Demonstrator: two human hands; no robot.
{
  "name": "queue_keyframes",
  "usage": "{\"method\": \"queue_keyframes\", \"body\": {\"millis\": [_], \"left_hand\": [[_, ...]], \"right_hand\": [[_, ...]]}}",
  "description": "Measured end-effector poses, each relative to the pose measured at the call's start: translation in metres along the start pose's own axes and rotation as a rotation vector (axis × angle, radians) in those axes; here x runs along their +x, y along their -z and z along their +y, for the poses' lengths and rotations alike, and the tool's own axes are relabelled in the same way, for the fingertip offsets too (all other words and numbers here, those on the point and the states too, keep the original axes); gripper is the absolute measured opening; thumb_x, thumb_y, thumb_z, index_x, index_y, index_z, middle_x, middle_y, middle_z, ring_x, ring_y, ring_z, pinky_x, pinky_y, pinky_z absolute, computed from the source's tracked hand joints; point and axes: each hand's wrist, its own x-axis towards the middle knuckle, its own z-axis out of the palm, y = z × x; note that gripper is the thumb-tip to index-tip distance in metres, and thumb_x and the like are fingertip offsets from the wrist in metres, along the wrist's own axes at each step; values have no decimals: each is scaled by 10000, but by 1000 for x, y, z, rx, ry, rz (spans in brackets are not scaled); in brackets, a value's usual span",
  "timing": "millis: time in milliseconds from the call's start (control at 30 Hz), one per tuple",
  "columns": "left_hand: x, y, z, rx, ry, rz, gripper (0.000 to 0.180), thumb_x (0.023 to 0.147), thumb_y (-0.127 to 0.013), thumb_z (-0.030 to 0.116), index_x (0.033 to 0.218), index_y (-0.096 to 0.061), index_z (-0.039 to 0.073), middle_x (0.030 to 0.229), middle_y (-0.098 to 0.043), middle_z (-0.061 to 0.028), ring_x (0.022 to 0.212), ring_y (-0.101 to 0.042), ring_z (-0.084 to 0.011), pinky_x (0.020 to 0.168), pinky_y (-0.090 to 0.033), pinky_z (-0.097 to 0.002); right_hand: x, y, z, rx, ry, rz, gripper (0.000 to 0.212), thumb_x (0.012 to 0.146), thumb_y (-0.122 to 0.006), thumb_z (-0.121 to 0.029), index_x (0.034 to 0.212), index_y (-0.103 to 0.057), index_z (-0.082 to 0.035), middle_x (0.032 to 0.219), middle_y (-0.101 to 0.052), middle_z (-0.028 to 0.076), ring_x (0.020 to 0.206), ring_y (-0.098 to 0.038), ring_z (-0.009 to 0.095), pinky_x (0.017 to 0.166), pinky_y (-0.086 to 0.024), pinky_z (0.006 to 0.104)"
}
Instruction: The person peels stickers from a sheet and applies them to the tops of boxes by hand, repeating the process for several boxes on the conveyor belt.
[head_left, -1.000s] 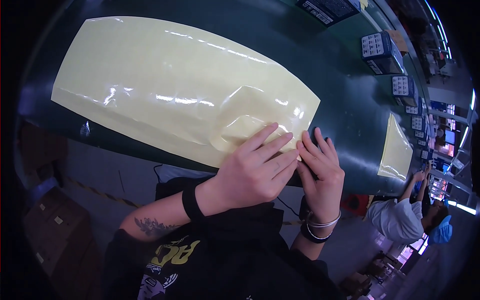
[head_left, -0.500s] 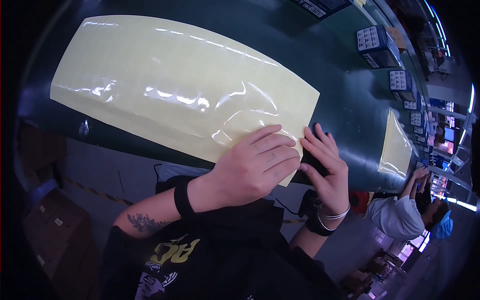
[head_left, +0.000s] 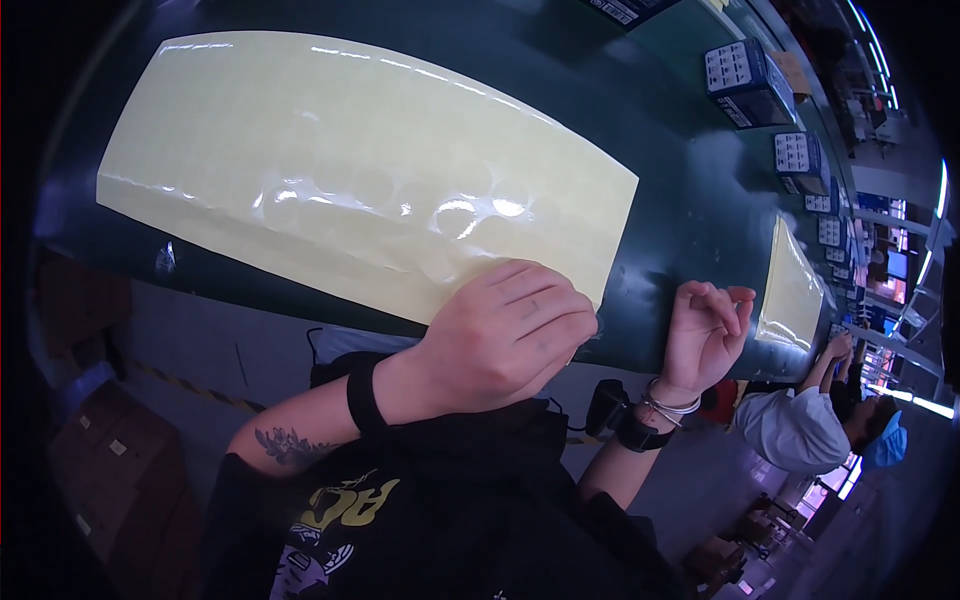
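A large, glossy pale yellow sheet (head_left: 300, 120) lies across the dark green table, with faint clear round shapes showing under the glare. My left hand (head_left: 515, 325) rests over its near right corner, fingers folded down and closed on that corner; the hand itself hides most of the grip. A small translucent edge shows by the left fingertips, too faint to name. To the right, apart from the sheet, my right hand (head_left: 708, 335) is raised above the table edge, palm turned inward. Its fingers are loosely curled and spaced, and nothing is visible in them.
Farther right on the green table (head_left: 690, 190) lies another stack of yellow sheets (head_left: 792, 290). Blue and white boxes (head_left: 750, 82) line the far side. A person in a grey top (head_left: 795, 430) works farther down the table. Brown cartons (head_left: 120, 450) stand on the floor at the left.
My right hand has left the sheet's corner and moved right, its fingers curling. My left fingers have folded in more tightly, and the glare on the sheet has shifted.
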Motion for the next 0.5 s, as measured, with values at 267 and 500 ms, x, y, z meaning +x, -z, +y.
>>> {"method": "queue_keyframes", "body": {"millis": [267, 500], "left_hand": [[-1, -5, 2, 17, -2, -18, 159, 685, -690, -11, 827, -627, 22, 831, -643, -70, 778, -629, -231, 709, -507, -331], [0, -9, 4, 26, -4, -11, 156, 682, -690, -10, 820, -626, 25, 826, -645, -68, 768, -629, -226, 707, -508, -331]], "right_hand": [[-2, 2, -5, 1, -4, -14, 143, 949, -506, -146, 1022, -618, -96, 629, -473, -62, 716, -497, 80, 958, -346, 371], [-2, 3, -8, 33, -11, -18, 135, 947, -508, -144, 1028, -608, -101, 653, -486, -56, 754, -504, 91, 948, -344, 374]]}}
